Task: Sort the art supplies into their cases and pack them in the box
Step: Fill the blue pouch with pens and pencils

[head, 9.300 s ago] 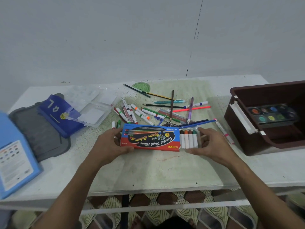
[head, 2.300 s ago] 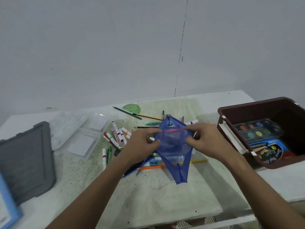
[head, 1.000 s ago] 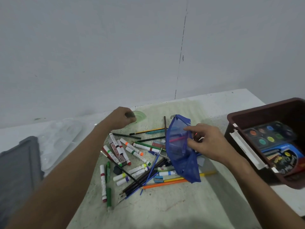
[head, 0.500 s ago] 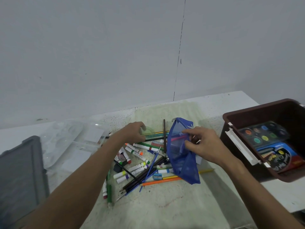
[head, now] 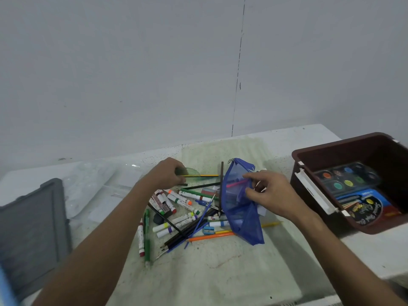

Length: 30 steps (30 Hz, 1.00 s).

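At the bottom of the frame both forearms reach up over the pale green mat on the table [head: 220, 272]. Just beyond, in the centre, lies the jumble of markers and pencils [head: 183, 215], an orange pencil [head: 212, 236] and a blue sharpener [head: 208, 229] nearest. The right hand [head: 269, 195] pinches the blue mesh pouch [head: 240, 204] by its upper edge, holding its mouth up; a pink pen shows inside. Farther back, the left hand [head: 167, 174] curls its fingers around a yellow pencil [head: 203, 175] and what looks like the green protractor [head: 191, 172]. At the right edge the brown box [head: 309, 155] already holds the paint palette [head: 346, 177] and the marker case [head: 366, 208].

The step in hand seems to be filling the pouch with loose pencils; next the left hand must lift its catch and steer it into the held-open mouth. Half a second ago the left hand sat slightly lower, just closing on these items.
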Motion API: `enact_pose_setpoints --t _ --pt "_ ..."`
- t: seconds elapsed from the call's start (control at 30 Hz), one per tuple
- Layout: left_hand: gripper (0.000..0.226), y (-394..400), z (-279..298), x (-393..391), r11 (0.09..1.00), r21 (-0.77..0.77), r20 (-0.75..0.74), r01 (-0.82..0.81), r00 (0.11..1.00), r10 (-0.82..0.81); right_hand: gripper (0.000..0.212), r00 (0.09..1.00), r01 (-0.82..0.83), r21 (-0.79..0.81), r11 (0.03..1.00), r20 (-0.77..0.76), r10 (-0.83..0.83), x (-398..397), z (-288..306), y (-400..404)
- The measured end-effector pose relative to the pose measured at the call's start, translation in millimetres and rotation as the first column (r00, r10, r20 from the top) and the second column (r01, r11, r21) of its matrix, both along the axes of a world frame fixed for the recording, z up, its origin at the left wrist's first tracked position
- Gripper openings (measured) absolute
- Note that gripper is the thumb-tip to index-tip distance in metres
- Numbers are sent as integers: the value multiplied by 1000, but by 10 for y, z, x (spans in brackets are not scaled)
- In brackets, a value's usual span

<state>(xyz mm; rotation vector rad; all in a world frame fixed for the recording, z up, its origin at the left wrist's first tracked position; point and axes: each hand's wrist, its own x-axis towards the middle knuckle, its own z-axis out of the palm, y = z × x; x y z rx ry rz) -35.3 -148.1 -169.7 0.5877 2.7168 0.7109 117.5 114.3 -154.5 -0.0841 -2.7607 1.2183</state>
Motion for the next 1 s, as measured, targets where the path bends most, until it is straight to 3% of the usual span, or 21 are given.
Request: enact_pose_setpoints --t 0.2,0.4,0.6,0.83,1.0 --pt "22 -183 169 439 975 144 -11 -171 985 175 39 1000 2 -47 999 -10 -2 27 14 -41" --pt "20 40 382 1006 928 323 156 -185 978 140 38 999 -6 -184 983 -41 -2 62 -13 -100" --pt "13 463 293 1079 912 323 261 -252 950 170 37 998 -16 -272 962 -71 -3 110 -84 -56" --pt "13 913 89 1209 872 419 112 -252 968 226 47 999 -10 -345 939 -51 -8 184 -151 57" --pt "26 1193 -4 1279 917 331 96 -222 975 202 49 998 1 -367 930 -63 -26 239 -178 96"
